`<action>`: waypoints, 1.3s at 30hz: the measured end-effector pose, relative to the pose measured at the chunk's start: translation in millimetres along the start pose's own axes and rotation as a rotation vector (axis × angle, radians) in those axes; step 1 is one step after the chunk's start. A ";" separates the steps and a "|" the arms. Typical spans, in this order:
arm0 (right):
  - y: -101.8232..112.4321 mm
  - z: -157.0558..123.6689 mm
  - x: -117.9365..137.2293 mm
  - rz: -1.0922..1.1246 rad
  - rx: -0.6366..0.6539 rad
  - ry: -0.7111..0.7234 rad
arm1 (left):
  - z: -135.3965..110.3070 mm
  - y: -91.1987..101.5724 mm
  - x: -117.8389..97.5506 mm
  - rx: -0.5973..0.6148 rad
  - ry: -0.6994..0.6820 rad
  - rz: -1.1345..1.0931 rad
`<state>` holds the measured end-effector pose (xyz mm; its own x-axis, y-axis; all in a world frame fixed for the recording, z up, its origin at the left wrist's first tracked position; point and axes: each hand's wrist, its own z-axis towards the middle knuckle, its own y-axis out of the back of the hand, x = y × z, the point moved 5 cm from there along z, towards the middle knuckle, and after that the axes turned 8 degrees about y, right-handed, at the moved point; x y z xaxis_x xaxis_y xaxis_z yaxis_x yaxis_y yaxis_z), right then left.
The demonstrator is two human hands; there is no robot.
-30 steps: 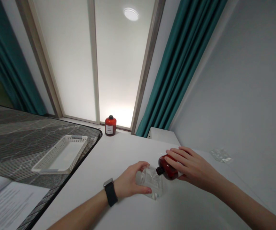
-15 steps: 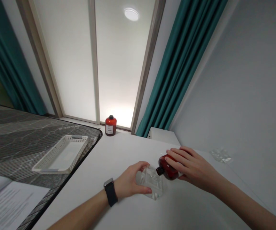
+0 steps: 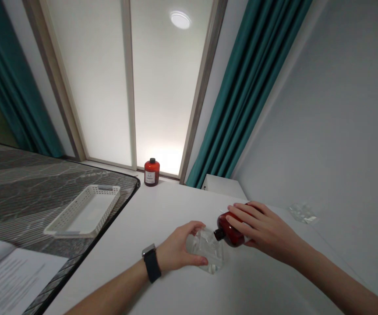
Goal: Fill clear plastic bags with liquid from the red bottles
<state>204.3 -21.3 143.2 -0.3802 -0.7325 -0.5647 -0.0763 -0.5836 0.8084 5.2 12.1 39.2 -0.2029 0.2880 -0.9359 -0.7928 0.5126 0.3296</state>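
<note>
My right hand (image 3: 261, 229) grips a dark red bottle (image 3: 230, 234) with a black cap, tipped on its side with the cap pointing left. The cap sits at the mouth of a small clear plastic bag (image 3: 208, 251), which my left hand (image 3: 178, 249) holds open between thumb and fingers on the white table (image 3: 162, 210). A black watch is on my left wrist. Both hands are closed on what they hold.
A second red bottle (image 3: 151, 172) stands upright at the table's far edge by the window. A white plastic basket (image 3: 85, 211) lies on the grey patterned surface at left, with printed paper (image 3: 8, 284) in front of it. Another clear bag (image 3: 302, 213) lies at right.
</note>
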 end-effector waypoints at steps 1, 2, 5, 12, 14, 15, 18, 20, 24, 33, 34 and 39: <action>0.2 -0.2 -0.1 0.000 -0.001 0.000 | -0.1 0.0 0.3 0.000 0.001 0.000; 0.4 -0.4 -0.2 0.003 -0.003 0.001 | -0.1 0.0 0.6 0.000 -0.001 -0.001; 0.5 -1.2 -0.4 0.011 -0.006 0.000 | 0.0 0.4 1.0 0.000 -0.012 0.000; 0.6 0.7 -0.1 0.001 -0.001 0.008 | 0.0 0.0 1.4 -0.003 -0.008 0.022; 1.3 1.2 0.3 -0.006 -0.004 0.015 | -0.1 -0.5 1.3 -0.001 -0.011 0.017; 1.7 1.3 0.5 -0.007 -0.004 0.019 | -0.1 -0.7 1.2 0.003 -0.015 0.012; 1.9 0.5 0.7 0.001 -0.001 0.020 | 0.0 -0.8 1.5 0.009 -0.014 0.004; 1.3 -0.5 0.4 0.011 0.003 0.013 | 0.1 -0.3 1.9 0.005 -0.006 0.007; 0.1 -1.8 0.5 0.013 0.015 0.009 | 0.0 -0.1 1.4 0.005 -0.005 0.015; 2.6 0.2 1.0 -0.033 0.001 0.028 | 0.1 -0.6 1.4 0.009 0.002 0.023; 2.3 0.2 0.9 -0.032 0.000 0.027 | 0.1 -0.6 1.3 0.008 0.002 0.023; 2.4 0.2 0.4 -0.011 -0.007 0.017 | -0.1 -0.8 1.6 0.006 0.004 0.024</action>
<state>203.8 -22.9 144.9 -0.3640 -0.7318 -0.5761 -0.0740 -0.5939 0.8012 5.5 12.1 37.4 -0.2248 0.2969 -0.9281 -0.7842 0.5102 0.3532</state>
